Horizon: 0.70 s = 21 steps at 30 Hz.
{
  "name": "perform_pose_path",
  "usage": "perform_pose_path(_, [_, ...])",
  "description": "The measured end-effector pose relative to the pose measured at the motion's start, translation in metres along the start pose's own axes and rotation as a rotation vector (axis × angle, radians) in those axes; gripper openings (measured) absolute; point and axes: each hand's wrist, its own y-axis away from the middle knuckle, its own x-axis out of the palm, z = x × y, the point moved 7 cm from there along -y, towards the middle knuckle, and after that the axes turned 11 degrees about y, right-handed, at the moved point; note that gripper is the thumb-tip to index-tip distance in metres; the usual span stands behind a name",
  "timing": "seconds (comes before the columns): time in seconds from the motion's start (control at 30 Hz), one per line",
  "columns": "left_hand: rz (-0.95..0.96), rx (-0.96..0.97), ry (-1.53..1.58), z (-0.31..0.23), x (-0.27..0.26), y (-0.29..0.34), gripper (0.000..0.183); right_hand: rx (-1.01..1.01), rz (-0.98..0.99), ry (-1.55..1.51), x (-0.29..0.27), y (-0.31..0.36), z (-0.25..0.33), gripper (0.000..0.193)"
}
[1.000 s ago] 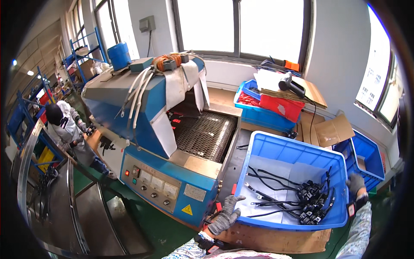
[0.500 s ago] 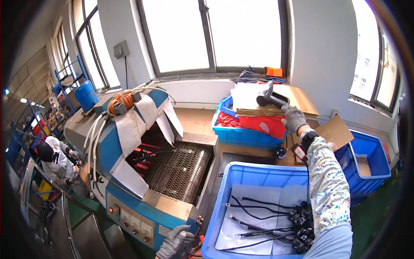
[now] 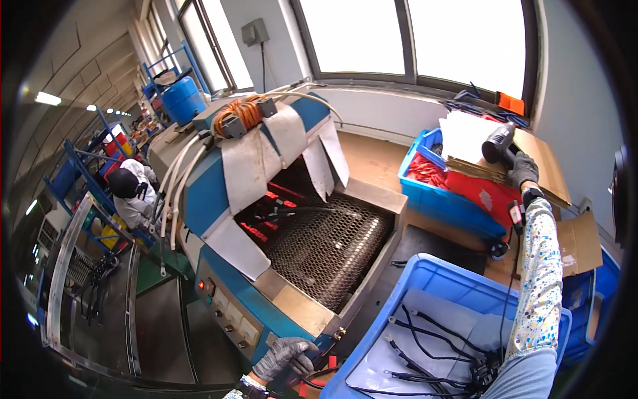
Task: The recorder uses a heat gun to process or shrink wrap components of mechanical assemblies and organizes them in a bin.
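A wide window (image 3: 465,40) is filling the upper part of the view with white glare, and a dark upright bar is dividing its panes. Farther left, a narrower window (image 3: 222,46) is shining too. Between them, a grey box (image 3: 254,32) is sitting on the pale wall (image 3: 279,60), its dark cord (image 3: 263,66) hanging below. A tan bench (image 3: 369,149) is running beneath the wide window. At left, ceiling lights (image 3: 48,99) are glowing in rows, blue racks (image 3: 80,159) are standing below, and green floor (image 3: 149,271) is showing.
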Motion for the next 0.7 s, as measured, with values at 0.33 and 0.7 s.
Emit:
perform_pose_path(0.33, [0.112,-0.049,0.109,0.005,-0.002,0.0,0.033,-0.082,-0.14,-0.473,-0.049,0.083,0.028,0.032])
perform_pose_path(0.7, [0.384,-0.071,0.132,0.018,-0.009,-0.003,0.034,-0.662,0.302,-1.251,-0.149,0.264,0.146,0.039])
